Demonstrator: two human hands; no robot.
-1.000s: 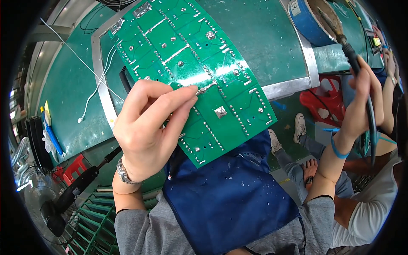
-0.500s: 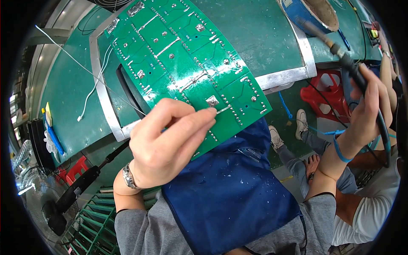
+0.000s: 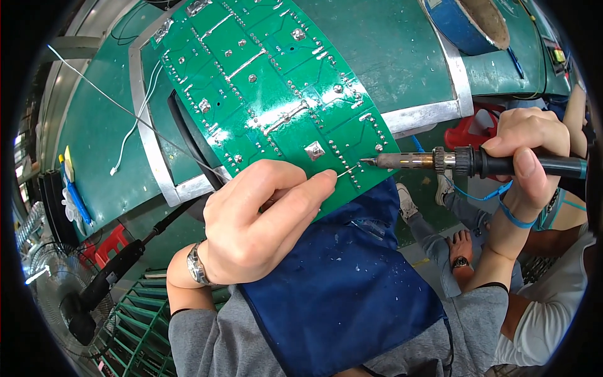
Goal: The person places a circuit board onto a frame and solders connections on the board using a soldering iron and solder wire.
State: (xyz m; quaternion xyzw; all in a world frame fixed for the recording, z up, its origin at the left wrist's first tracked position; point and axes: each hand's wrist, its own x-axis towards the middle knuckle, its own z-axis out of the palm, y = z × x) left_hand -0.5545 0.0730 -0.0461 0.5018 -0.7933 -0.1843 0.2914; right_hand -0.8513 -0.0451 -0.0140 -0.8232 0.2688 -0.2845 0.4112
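A large green circuit board (image 3: 264, 94) with many silvery solder joints lies solder side up, its near end over my blue apron. My left hand (image 3: 264, 217) is over its near left part, thumb and fingers pinched on a thin solder wire (image 3: 346, 171) whose end reaches the row of joints near the right edge. In my right hand (image 3: 532, 147) is a soldering iron (image 3: 433, 161) with a black handle, held level from the right. The iron's tip is at the board, close beside the wire's end; whether the two touch I cannot tell.
A metal frame (image 3: 427, 114) edges the green table around the board. The blue pot (image 3: 461, 28) stands far right. A white cable (image 3: 135, 129), a blue pen-like tool (image 3: 76, 196) and a fan (image 3: 69, 301) are on the left. Another person's hand (image 3: 460, 251) is at right.
My right hand has brought the soldering iron down and left, from above the table to the board. My left hand has moved slightly right with the solder wire.
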